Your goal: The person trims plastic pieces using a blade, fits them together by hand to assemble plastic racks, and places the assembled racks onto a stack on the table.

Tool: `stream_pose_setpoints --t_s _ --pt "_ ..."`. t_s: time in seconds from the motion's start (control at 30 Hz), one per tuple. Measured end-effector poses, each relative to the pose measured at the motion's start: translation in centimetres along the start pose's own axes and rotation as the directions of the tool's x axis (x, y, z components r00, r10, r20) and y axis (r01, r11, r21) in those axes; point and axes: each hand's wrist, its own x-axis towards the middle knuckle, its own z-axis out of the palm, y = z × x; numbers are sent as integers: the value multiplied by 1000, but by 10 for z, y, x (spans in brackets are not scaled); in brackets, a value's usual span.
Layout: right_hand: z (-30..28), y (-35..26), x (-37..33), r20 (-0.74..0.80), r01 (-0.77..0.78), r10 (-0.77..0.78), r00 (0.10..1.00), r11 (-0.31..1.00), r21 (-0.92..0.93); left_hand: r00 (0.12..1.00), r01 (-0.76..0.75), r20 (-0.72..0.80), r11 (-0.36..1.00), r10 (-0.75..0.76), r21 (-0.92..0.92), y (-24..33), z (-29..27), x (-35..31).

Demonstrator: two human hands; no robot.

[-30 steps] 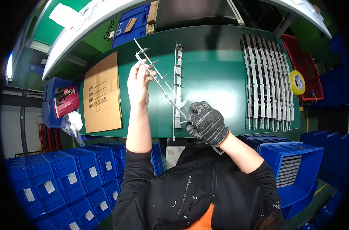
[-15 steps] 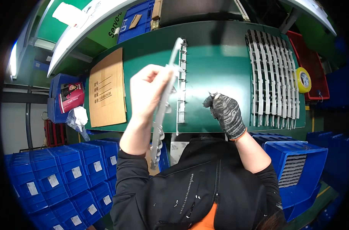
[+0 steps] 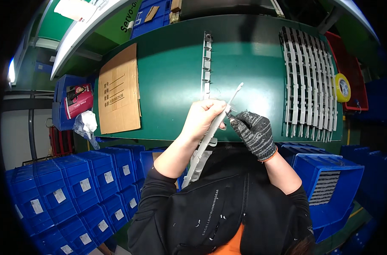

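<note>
My bare left hand (image 3: 202, 117) grips a long light-grey strip with clip-like tabs (image 3: 208, 135), tilted so its lower end reaches down against my jacket. My right hand (image 3: 256, 134), in a grey-black knitted glove with an orange cuff, is pinched closed against the strip beside my left fingertips. Something small and dark shows at its fingertips, too small to name. Beyond my hands a second grey strip (image 3: 207, 63) lies lengthwise on the green table (image 3: 168, 85); my left hand covers its near end from view.
Several similar strips (image 3: 309, 85) lie side by side at the right, with a yellow tape roll (image 3: 341, 88) and a red tray (image 3: 350, 63) beyond. Flat cardboard (image 3: 119, 89) lies on the left. Blue crates (image 3: 85, 185) stand lower left; an open blue crate (image 3: 335, 212) stands lower right.
My left hand has moved right with the strip, bringing it to my right hand. The right hand's fingertips now meet the strip. The view has shifted slightly.
</note>
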Motion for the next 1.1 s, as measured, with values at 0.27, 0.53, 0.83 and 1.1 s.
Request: stream_pose_setpoints --t_s 0.27,0.53,0.83,1.1 --pt "-7 -1 -1 -124 259 -339 933 867 -425 999 31 13 998 -32 45 -3 -1 2" --pt "-11 3 -1 3 -80 82 997 968 237 998 32 50 999 -30 -41 -11 -4 1" --pt "-6 0 1 76 -55 44 996 988 144 995 22 96 996 -14 -92 -10 -4 4" --pt "-4 1 0 16 -105 104 994 986 129 998 -4 64 998 8 -69 -10 2 3"
